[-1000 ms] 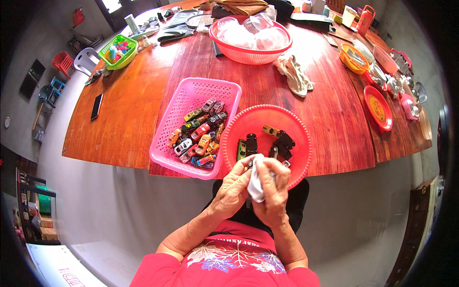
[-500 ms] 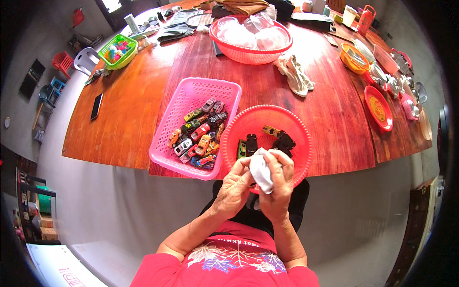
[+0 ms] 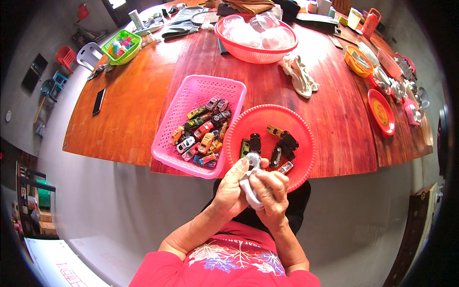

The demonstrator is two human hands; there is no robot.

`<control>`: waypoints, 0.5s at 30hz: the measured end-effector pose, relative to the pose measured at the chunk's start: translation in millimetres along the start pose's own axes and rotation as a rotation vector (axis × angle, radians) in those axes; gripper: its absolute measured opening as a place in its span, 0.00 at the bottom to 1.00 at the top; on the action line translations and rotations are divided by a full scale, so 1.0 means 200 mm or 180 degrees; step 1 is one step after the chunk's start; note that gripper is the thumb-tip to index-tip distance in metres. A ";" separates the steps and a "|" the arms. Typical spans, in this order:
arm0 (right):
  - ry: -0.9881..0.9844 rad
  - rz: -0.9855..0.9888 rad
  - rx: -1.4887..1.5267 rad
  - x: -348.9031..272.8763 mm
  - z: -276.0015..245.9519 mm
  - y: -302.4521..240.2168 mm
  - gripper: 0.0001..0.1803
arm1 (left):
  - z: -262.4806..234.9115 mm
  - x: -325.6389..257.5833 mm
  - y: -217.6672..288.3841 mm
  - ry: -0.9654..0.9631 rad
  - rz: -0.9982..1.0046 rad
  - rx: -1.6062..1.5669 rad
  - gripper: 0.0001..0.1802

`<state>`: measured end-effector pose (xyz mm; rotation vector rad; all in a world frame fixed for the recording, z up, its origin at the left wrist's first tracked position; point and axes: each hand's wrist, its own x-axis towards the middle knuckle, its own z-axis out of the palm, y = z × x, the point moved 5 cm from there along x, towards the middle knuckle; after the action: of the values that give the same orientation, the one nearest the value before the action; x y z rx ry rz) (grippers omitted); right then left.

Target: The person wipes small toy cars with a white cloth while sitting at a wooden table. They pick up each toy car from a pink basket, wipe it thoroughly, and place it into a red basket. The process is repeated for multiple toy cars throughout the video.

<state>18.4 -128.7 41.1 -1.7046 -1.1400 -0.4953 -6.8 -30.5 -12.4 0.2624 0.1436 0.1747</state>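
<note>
One white toy car (image 3: 253, 160) is gripped by the left hand (image 3: 230, 191) over the near part of the round red basket (image 3: 300, 125); the right hand (image 3: 272, 195) clutches a pale cloth (image 3: 250, 192) just beside it. Wiping likely goes best with light strokes, low over the basket.

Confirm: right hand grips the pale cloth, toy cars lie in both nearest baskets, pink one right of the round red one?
Not quite: in the head view the pink basket sits left of the round red basket. The rest holds: the right hand grips the pale cloth, and toy cars lie in both.
</note>
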 end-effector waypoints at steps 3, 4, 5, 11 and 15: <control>0.0213 0.0252 0.0061 0.08 -0.01 0.05 0.21 | 0.03 -0.01 -0.01 0.0172 0.0222 0.0441 0.18; 0.0220 0.0452 0.0218 0.10 -0.01 0.07 0.22 | 0.05 -0.01 0.00 0.0188 0.0223 0.0498 0.18; 0.0226 0.0650 0.0377 0.11 0.00 0.09 0.23 | 0.06 -0.02 0.00 0.0205 0.0226 0.0555 0.18; -0.0051 0.0544 0.0336 0.08 0.02 0.07 0.22 | 0.07 -0.02 0.03 0.0395 0.0217 0.0299 0.15; -0.0306 0.0414 0.0307 -0.01 0.02 0.03 0.22 | 0.00 -0.01 0.05 0.0245 0.0365 0.0164 0.12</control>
<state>22.2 -126.7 34.2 -1.7204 -1.0946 -0.2761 -9.2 -21.7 -9.1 0.3156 0.2099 0.2953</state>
